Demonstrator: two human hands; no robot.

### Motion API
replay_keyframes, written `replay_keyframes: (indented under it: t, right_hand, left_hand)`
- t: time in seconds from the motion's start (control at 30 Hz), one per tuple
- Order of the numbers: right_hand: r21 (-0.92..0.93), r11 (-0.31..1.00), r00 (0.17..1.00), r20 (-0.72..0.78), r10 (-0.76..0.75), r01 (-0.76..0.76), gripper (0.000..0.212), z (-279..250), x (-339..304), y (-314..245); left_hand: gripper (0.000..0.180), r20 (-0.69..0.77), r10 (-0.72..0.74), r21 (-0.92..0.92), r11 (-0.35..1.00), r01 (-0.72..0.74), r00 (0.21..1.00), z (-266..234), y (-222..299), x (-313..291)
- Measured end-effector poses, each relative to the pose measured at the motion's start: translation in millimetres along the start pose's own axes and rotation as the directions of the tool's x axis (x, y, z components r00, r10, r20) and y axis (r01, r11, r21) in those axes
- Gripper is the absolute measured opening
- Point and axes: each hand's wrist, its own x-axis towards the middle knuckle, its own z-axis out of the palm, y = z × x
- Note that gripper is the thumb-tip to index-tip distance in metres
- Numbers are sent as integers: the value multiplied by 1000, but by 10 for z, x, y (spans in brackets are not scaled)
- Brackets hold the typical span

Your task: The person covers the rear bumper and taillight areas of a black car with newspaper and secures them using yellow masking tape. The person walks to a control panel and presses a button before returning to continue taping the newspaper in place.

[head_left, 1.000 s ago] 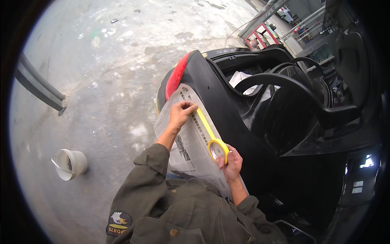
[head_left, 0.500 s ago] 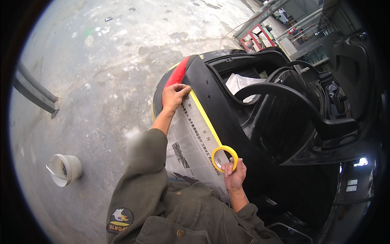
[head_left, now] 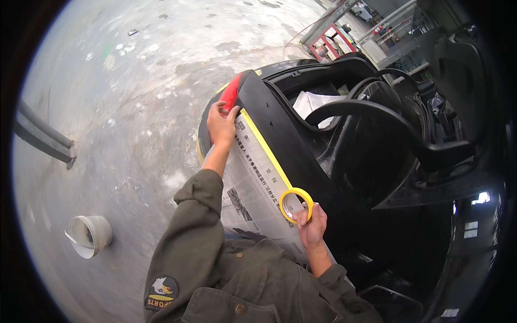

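Observation:
A sheet of newspaper [head_left: 245, 185] lies along the side of the black car body [head_left: 280, 126]. A strip of yellow masking tape [head_left: 262, 144] runs down its right edge, from beside the red tail light [head_left: 230, 92] to the roll of masking tape [head_left: 286, 214]. My right hand [head_left: 313, 229] is closed on this roll at its lower right rim. Near the far end of the strip is my left hand [head_left: 222, 126], its fingers apart, the fingertips at the tail light and the thumb by the newspaper's top corner.
A white bucket [head_left: 99, 231] stands on the concrete floor at the left, and a grey metal post [head_left: 46, 134] is farther up. The car's open rear has a curved black arm [head_left: 371, 110] and paper [head_left: 318, 105] inside. A red frame [head_left: 331, 43] stands beyond.
My left hand has let go of the tape's far end, its fingers opening and shifting slightly left onto the tail light. My right hand still holds the roll in nearly the same place.

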Motion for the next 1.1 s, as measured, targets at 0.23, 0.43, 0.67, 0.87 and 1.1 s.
replay_keyframes:
  t: [0.23, 0.43, 0.67, 0.87, 1.1]
  right_hand:
    - [-116, 988, 993, 55, 107, -100, 43, -293, -99, -181]
    - [-48, 998, 998, -49, 29, -32, 39, -1123, -760, -279]
    - [83, 996, 935, -355, 7, 24, 39, -1171, -932, -372]
    - [-3, 1000, 913, -407, 23, -26, 33, -1037, -987, -350]
    - [-75, 994, 900, -435, 35, -75, 27, -923, -1031, -527]
  left_hand:
    - [45, 301, 585, 315, 684, -658, 753, 109, -298, -494]
    - [49, 381, 566, 304, 669, -678, 731, 121, -233, -477]
    - [51, 461, 588, 293, 607, -739, 665, 90, -190, -688]
    - [56, 639, 612, 135, 508, -851, 466, -47, -64, -1295]
    - [57, 751, 606, -16, 413, -911, 262, -7, 94, -1725]
